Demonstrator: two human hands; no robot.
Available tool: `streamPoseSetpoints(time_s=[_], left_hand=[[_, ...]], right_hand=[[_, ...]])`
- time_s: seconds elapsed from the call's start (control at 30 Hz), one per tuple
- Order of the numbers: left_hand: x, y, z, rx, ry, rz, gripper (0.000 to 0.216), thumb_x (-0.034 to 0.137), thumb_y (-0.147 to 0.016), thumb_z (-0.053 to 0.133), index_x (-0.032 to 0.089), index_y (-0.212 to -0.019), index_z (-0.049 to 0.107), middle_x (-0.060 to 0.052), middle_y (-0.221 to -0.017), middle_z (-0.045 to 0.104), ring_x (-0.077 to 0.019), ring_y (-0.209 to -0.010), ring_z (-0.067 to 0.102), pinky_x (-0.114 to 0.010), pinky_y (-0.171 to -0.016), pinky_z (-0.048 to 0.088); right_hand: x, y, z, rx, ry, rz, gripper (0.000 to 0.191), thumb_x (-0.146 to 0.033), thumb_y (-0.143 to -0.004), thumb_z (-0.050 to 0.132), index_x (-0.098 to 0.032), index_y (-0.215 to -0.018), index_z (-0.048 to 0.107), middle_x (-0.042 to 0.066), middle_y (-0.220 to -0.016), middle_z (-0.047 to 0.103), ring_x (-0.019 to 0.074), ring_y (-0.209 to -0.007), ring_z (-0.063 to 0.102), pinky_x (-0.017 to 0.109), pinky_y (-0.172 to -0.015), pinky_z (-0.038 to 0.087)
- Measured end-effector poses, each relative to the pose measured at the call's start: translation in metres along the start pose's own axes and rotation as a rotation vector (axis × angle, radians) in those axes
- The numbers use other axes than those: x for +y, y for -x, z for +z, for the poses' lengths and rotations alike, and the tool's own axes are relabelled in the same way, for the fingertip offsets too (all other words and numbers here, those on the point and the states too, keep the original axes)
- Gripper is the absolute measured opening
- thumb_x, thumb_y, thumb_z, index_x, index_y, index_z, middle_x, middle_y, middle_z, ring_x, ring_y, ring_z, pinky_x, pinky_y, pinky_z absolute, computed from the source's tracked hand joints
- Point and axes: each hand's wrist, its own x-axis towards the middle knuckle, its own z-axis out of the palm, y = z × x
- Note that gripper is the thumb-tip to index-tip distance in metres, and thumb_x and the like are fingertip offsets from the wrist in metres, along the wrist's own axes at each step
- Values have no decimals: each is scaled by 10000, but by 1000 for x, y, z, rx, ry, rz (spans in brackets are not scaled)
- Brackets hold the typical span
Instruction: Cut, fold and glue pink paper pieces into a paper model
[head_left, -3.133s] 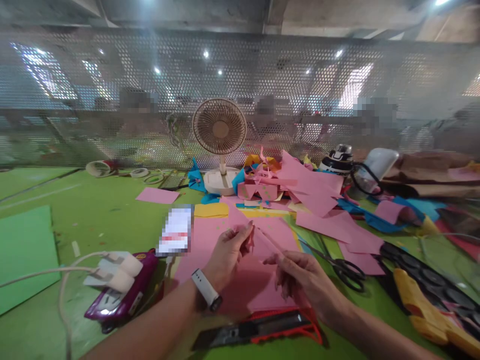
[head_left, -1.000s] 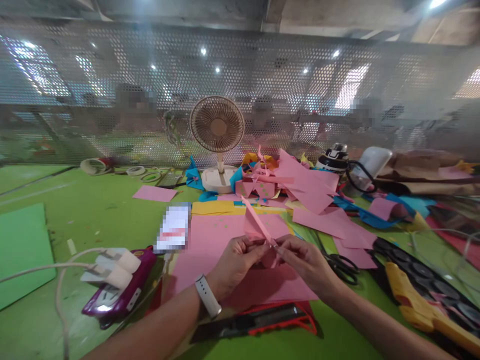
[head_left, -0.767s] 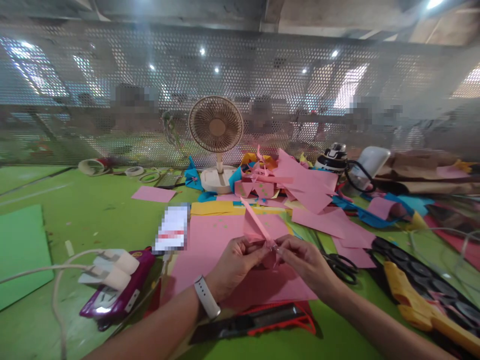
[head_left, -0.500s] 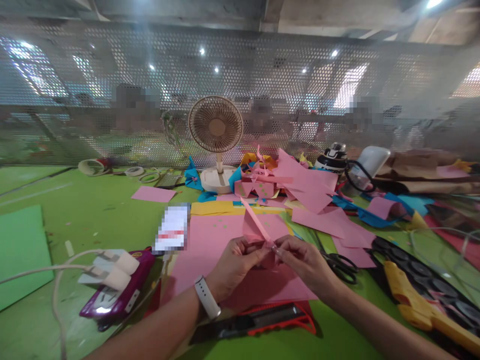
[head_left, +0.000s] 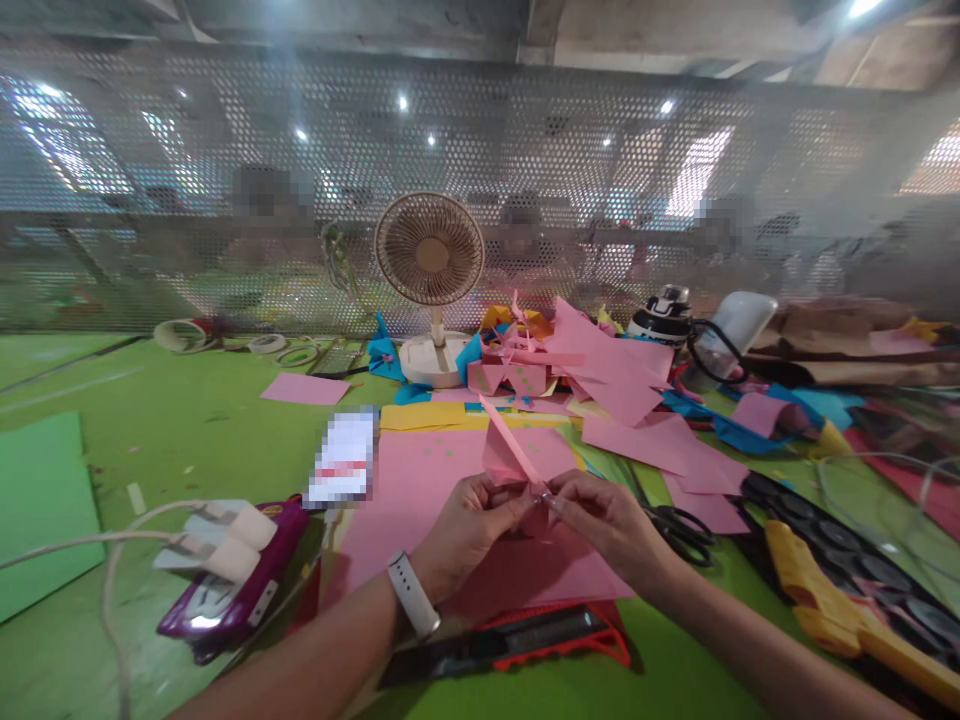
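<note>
Both hands meet above a stack of pink paper point(head_left: 420, 500) in the middle of the table. My left hand point(head_left: 480, 525), with a white band at the wrist, is closed on a folded piece of pink paper point(head_left: 514, 440). A narrow strip of it sticks up and away from me. The fingertips of my right hand point(head_left: 600, 510) pinch the same paper at its near end, touching or almost touching my left fingers. A small shiny spot shows between the fingertips; what it is I cannot make out. The folded paper's lower part is partly hidden by my fingers.
Black-handled scissors point(head_left: 682, 535) and a yellow glue gun point(head_left: 814, 590) lie at right. A purple power strip point(head_left: 232, 600) with white plugs and a phone point(head_left: 343, 458) are at left. A red-and-black cutter point(head_left: 525, 640) lies in front. Behind stand a fan point(head_left: 431, 255) and heaped paper scraps point(head_left: 607, 360).
Almost nothing differs. The fingertips shift very slightly on the folded pink paper, and the whole view drifts a little. Both hands keep their hold.
</note>
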Motion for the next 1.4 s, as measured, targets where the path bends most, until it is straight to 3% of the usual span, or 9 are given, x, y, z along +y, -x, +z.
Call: streamPoseSetpoints(time_s=[0.23,0.4,0.67,0.8,0.93,1.07,1.17,1.4], left_hand=[[3,3,1,-28,-57,48,199,304,-742,669,121,-663,670,-11,-613,608,-99,-583,512,-221,-593,389],[-3,2,-1,79,-153,37,255,333,-743,661,119,-605,644,-16,-585,602,-101,-551,487,-219,-543,348],[-2,0,0,121,-173,119,290,308,-769,630,128,-544,602,7,-516,567,-98,-519,466,-218,-545,349],[-1,-1,-1,141,-155,171,275,293,-764,640,124,-552,592,15,-522,549,-92,-523,443,-215,-547,347],[4,-1,-4,180,-168,194,304,302,-775,622,119,-535,593,-4,-530,566,-114,-552,487,-235,-602,386],[4,-1,-4,216,-170,170,316,320,-767,624,116,-527,604,-32,-569,603,-146,-607,537,-263,-666,410],[1,-1,-2,220,-94,131,270,323,-745,650,112,-578,621,-29,-596,604,-138,-595,520,-257,-617,399],[-1,-1,-3,245,23,82,245,307,-731,676,106,-602,623,19,-545,495,-81,-542,381,-210,-534,305]], right_hand=[[0,1,1,-15,61,-18,218,-273,-817,522,-173,-633,587,36,-767,590,163,-749,560,272,-699,434],[2,3,5,-44,55,11,231,-283,-830,520,-171,-647,607,36,-799,582,154,-759,554,254,-690,420],[3,1,7,-72,-60,48,277,-374,-860,495,-167,-703,591,21,-742,555,142,-717,535,250,-660,417],[3,0,11,-34,-133,51,285,-392,-844,522,-160,-686,571,17,-737,553,135,-695,545,257,-672,429],[1,1,14,39,-333,93,232,-404,-830,552,-172,-829,548,14,-780,580,136,-702,581,264,-665,456],[2,1,13,47,-290,197,305,-456,-847,513,-158,-788,540,9,-665,592,103,-596,551,202,-535,418],[8,-1,17,-35,-233,245,390,-504,-844,487,-140,-714,541,16,-596,587,77,-484,494,172,-418,352],[17,-4,25,-8,-259,273,394,-515,-804,542,-143,-675,535,-15,-528,545,46,-380,422,145,-321,283]])
